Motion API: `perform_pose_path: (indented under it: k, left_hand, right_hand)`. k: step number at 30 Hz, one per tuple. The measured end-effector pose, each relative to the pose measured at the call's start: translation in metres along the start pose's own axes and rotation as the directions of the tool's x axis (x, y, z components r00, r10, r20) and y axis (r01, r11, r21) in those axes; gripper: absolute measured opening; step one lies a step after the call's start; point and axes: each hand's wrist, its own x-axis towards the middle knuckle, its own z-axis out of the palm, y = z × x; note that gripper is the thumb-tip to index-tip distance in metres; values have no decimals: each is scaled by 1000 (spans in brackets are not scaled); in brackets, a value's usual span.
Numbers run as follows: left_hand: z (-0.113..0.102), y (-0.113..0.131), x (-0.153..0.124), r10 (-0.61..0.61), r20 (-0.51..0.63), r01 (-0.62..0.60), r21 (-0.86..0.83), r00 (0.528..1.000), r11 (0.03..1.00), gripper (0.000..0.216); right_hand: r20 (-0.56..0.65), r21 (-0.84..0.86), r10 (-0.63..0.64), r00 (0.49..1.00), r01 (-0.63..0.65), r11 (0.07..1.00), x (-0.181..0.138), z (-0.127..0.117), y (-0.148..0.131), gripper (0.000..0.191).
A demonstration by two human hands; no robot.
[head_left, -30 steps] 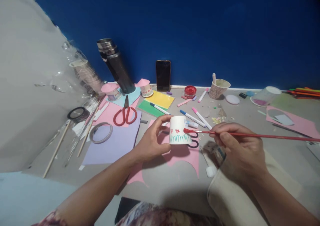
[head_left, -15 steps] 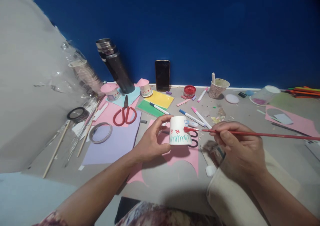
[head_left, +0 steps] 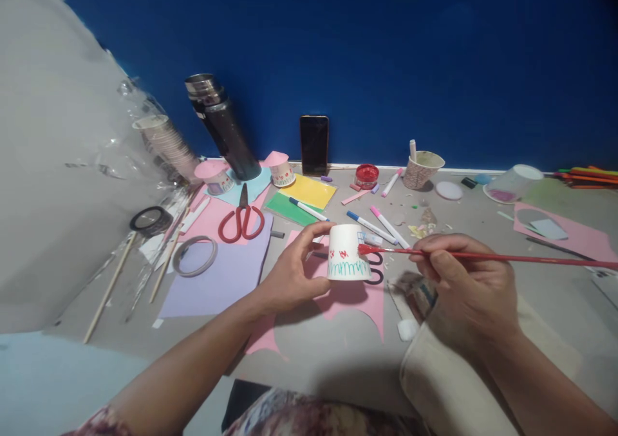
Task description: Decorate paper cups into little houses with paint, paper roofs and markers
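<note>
My left hand (head_left: 297, 265) grips a white paper cup (head_left: 345, 239), held upside down with fingers on its top and thumb at its lower rim. Green zigzag strokes run along the cup's lower part, with red marks above them and a blue window-like grid on its right. In my right hand (head_left: 466, 281) is a red paintbrush (head_left: 487, 256), pinched near the front of its handle. Its red-coated tip lies at the cup's right side; whether it touches I cannot tell. Dark scissor handles (head_left: 376, 268) show partly behind the cup, above pink paper (head_left: 357, 307).
Red-handled scissors (head_left: 241, 220) and a tape roll (head_left: 195, 257) lie to the left on coloured paper. Two decorated cups with pink roofs (head_left: 282, 170), a flask (head_left: 224, 127) and a phone (head_left: 314, 145) stand at the back. An open red paint jar (head_left: 366, 176) and several markers (head_left: 371, 227) lie beyond the cup.
The brush tip and my right hand have shifted slightly to the right. My left hand keeps the cup in nearly the same place.
</note>
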Motion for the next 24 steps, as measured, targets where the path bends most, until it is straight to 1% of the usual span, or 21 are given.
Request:
perform_pose_path:
  k: [6, 12, 17, 20, 24]
  left_hand:
    - [0, 2, 0, 11, 3, -11, 13, 1000, 1000, 80]
    - [1, 4, 1, 19, 11, -19, 13, 1000, 1000, 79]
    - [1, 3, 1, 20, 17, -21, 18, 1000, 1000, 80]
    - [0, 2, 0, 12, 18, -12, 7, 1000, 1000, 80]
    - [-1, 1, 0, 3, 30, -2, -35, 1000, 999, 82]
  right_hand:
    - [8, -13, 54, 999, -54, 998, -1, 2, 0, 12]
    - [-74, 31, 72, 995, -70, 997, 2, 6, -3, 19]
    - [-87, 0, 96, 992, -96, 995, 1, 9, -4, 19]
    - [-84, 9, 121, 989, -121, 993, 1, 10, -5, 21]
    - [-114, 14, 94, 989, -93, 996, 2, 10, -7, 23]
